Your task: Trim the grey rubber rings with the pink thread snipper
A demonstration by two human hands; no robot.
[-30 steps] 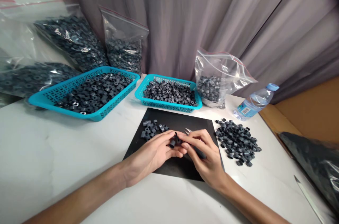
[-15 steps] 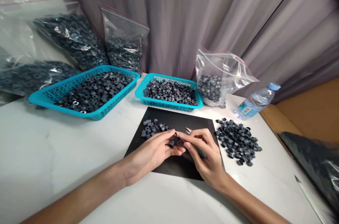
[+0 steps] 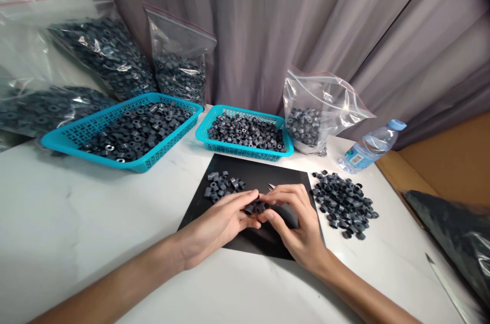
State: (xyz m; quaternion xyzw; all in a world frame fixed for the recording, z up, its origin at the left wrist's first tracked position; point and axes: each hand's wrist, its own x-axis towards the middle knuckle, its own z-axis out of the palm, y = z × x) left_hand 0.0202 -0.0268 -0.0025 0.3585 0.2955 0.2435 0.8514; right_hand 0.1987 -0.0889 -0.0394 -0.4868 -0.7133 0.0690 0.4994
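My left hand (image 3: pixel 218 224) is curled palm-up around a few small dark grey rings (image 3: pixel 250 207), thumb side uppermost. From the other side, my right hand (image 3: pixel 296 219) closes its thumb and fingertips on a ring among them; the fingers partly hide it. Below both hands is a black mat (image 3: pixel 248 242). A pointed metal tip (image 3: pixel 271 186) shows behind my right fingers, and the rest of that tool is mostly covered. Loose dark grey rings (image 3: pixel 220 185) lie on the mat, just beyond my left hand.
A pile of dark rings (image 3: pixel 342 204) lies right of the mat, near a water bottle (image 3: pixel 373 148). Two turquoise baskets, one left (image 3: pixel 143 163) and one centre (image 3: pixel 245 150), hold more. Zip bags (image 3: pixel 178 76) of rings stand behind. A blade-like strip (image 3: pixel 444 285) lies at right.
My right fingers have lifted and spread slightly, with the fingertips shifting around the rings. My left thumb has moved a little to the right. The view has tilted slightly.
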